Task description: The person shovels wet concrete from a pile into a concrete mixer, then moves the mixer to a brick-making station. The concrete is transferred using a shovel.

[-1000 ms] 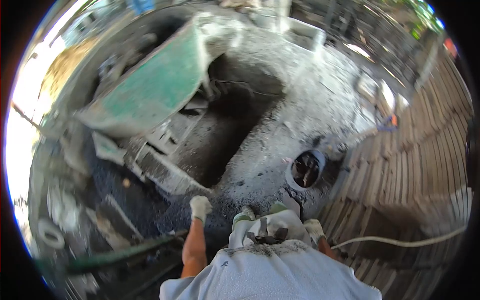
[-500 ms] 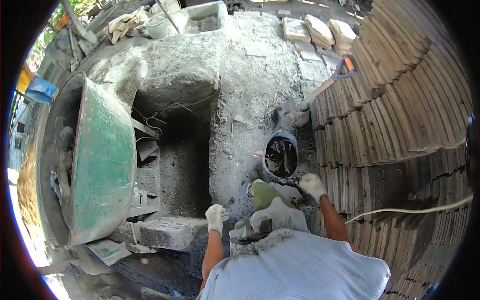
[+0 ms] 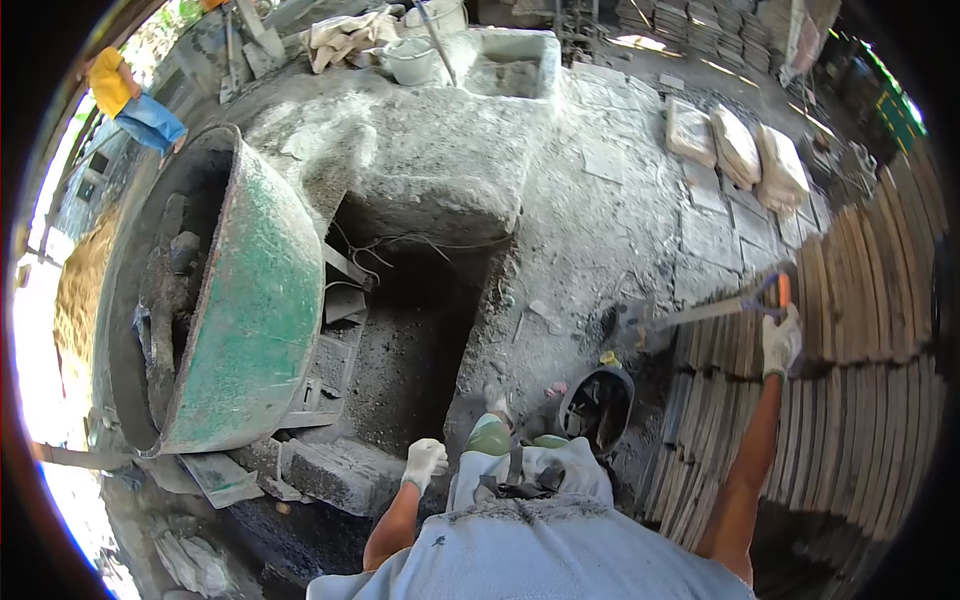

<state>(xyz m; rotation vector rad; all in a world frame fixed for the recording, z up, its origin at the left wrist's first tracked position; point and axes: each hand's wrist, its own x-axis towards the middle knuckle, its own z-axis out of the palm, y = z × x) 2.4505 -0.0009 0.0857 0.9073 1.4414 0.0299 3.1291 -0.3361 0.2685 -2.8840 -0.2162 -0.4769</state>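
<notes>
My right hand point(image 3: 782, 342), in a white work glove, is at the D-shaped grip of a shovel point(image 3: 700, 314), its fingers closed at the lower end of the orange and purple handle. The shovel's blade rests on the dusty ground, and its shaft slants up to the right. My left hand point(image 3: 426, 460), gloved too, is curled closed beside my left hip near the pit's edge, with nothing visible in it. Between my legs and the stacked boards stands a bucket point(image 3: 610, 385) with dark scraps inside.
A large green-sided drum point(image 3: 265, 320) stands left of a dark rectangular pit point(image 3: 400, 350). Stacked boards point(image 3: 800, 440) line the right side. Filled sacks point(image 3: 737, 148) lie ahead, near a concrete trough point(image 3: 548, 70) and a white bucket point(image 3: 410, 65). Another person point(image 3: 125, 95) is at far left.
My right hand has moved from beside the bucket out to the shovel's grip. My view has tilted up, showing more ground ahead. The left hand stays closed at my side.
</notes>
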